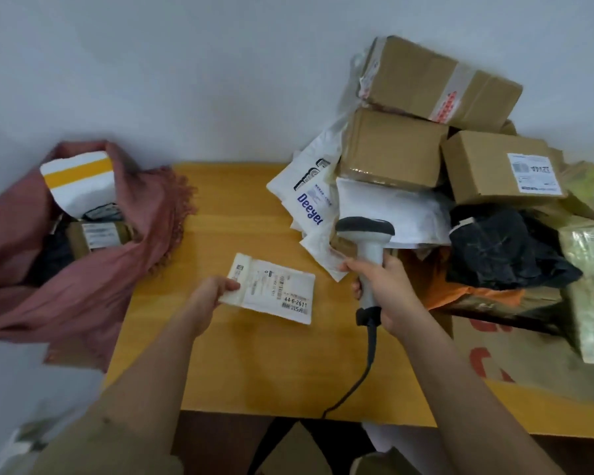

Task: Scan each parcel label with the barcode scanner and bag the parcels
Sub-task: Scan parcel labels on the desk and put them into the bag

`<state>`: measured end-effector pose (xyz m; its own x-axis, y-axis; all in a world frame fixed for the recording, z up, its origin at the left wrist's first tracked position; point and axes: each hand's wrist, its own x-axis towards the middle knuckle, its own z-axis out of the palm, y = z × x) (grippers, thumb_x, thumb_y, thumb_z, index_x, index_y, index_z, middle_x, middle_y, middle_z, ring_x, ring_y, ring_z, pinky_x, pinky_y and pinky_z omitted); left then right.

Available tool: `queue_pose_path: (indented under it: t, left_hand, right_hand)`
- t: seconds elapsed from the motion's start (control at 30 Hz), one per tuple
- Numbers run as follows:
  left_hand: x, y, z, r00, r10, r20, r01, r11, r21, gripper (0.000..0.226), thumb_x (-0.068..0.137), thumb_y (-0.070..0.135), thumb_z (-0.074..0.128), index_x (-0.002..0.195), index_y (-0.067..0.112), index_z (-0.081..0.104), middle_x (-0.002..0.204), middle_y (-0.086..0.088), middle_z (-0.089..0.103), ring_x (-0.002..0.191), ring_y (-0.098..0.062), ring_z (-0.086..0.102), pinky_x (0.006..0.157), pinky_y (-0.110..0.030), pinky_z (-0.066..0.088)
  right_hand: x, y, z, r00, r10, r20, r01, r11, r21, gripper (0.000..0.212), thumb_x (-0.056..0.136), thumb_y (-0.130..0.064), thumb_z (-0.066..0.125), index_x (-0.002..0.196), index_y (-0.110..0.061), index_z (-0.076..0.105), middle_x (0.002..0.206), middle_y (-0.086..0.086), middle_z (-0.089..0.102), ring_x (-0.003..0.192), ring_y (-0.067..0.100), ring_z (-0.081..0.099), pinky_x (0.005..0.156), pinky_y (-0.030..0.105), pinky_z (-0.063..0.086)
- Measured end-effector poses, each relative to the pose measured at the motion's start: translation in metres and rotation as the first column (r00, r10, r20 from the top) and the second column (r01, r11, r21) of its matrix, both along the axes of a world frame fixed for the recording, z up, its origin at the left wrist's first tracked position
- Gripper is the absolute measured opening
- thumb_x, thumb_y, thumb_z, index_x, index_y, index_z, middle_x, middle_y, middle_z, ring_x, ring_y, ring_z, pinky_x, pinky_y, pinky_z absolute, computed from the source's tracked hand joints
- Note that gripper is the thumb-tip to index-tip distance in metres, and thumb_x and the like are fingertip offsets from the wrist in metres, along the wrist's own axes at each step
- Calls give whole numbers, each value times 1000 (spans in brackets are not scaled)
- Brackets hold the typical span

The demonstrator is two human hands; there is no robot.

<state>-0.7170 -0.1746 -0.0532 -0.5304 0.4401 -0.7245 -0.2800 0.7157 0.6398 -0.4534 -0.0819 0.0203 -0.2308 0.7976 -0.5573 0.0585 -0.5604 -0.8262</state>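
My left hand [210, 296] pinches the left edge of a small flat white parcel [271, 289] over the yellow table [254, 371], its printed label facing up. My right hand [381, 286] grips the handle of a grey and white barcode scanner [367, 241], held upright just right of the parcel, with its dark head towards the pile. The scanner's black cable [360, 371] runs down over the table's front edge. At the left a pink cloth bag [93, 275] stands open, holding a white parcel with a yellow stripe [79, 180] and a brown box [100, 234].
A pile of parcels fills the table's right side: stacked cardboard boxes [436, 80], a labelled box [501, 166], white mailer bags [312, 197], a black bag [504, 245], an orange bag [467, 293] and bubble-wrapped packs [590, 289]. A grey wall stands behind. More cardboard lies below the front edge.
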Motion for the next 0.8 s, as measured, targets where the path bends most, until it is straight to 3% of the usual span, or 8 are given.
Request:
queue_pose_path:
  t: [0.2, 0.27, 0.33, 0.43, 0.53, 0.63, 0.7, 0.8]
  left_hand:
    - [-3, -35, -36, 919, -274, -285, 246, 960, -130, 24, 87, 10, 55, 108, 11, 64, 118, -10, 60, 77, -9, 68, 61, -23, 52]
    - [-1, -41, -52, 702, -494, -513, 454, 866, -212, 43, 83, 22, 59, 125, 17, 57, 138, -7, 50, 116, -20, 56, 92, -36, 48]
    - [5, -40, -66, 547, -621, -561, 591, 761, -267, 58, 82, 28, 61, 139, 24, 48, 155, -1, 32, 140, -26, 31, 110, -46, 32]
    - [18, -37, -82, 483, -743, -463, 675, 653, -344, 68, 84, 31, 62, 146, 31, 35, 163, 4, 11, 148, -29, 11, 116, -51, 22]
    - [23, -40, -92, 433, -754, -493, 653, 640, -406, 68, 86, 39, 61, 146, 32, 31, 164, 5, 6, 149, -29, 6, 116, -51, 18]
    - [23, -40, -91, 283, -811, -513, 637, 558, -531, 61, 89, 47, 59, 141, 26, 36, 162, -1, 15, 139, -34, 23, 106, -47, 36]
    - [23, -35, -86, 212, -809, -548, 612, 547, -571, 49, 90, 50, 57, 126, 17, 49, 145, -9, 40, 120, -30, 43, 85, -39, 45]
    - [28, -32, -79, 106, -821, -561, 643, 487, -591, 40, 92, 53, 54, 107, 16, 56, 108, -6, 55, 96, -22, 55, 64, -31, 36]
  right_hand:
    - [-21, -18, -24, 982, 137, 128, -138, 990, -2, 20, 91, -17, 66, 108, -21, 57, 83, 0, 75, 50, 7, 53, 49, 22, 48]
    - [-27, -22, -30, 977, 152, 149, -152, 988, -6, 19, 92, -18, 65, 108, -23, 56, 83, -2, 75, 49, 6, 53, 48, 21, 48]
    - [-30, -24, -34, 972, 169, 163, -171, 985, -5, 18, 94, -19, 64, 108, -23, 55, 82, -3, 74, 48, 5, 53, 47, 20, 47]
    - [-31, -26, -37, 960, 206, 189, -209, 978, -5, 17, 95, -19, 63, 111, -21, 56, 82, -3, 75, 48, 5, 53, 46, 19, 46]
    - [-30, -29, -40, 957, 220, 187, -224, 975, -3, 18, 96, -20, 62, 112, -22, 54, 83, -2, 75, 50, 6, 54, 47, 20, 46]
    - [-32, -31, -42, 961, 199, 191, -200, 980, -16, 17, 96, -18, 62, 111, -22, 54, 84, 0, 75, 49, 7, 53, 47, 21, 46]
    - [-34, -32, -43, 966, 181, 186, -180, 983, -25, 17, 96, -18, 62, 111, -21, 55, 86, 1, 75, 50, 7, 53, 47, 21, 46]
    - [-37, -34, -44, 971, 169, 169, -167, 986, -31, 18, 96, -17, 62, 111, -21, 54, 88, 3, 75, 50, 8, 53, 47, 22, 46]
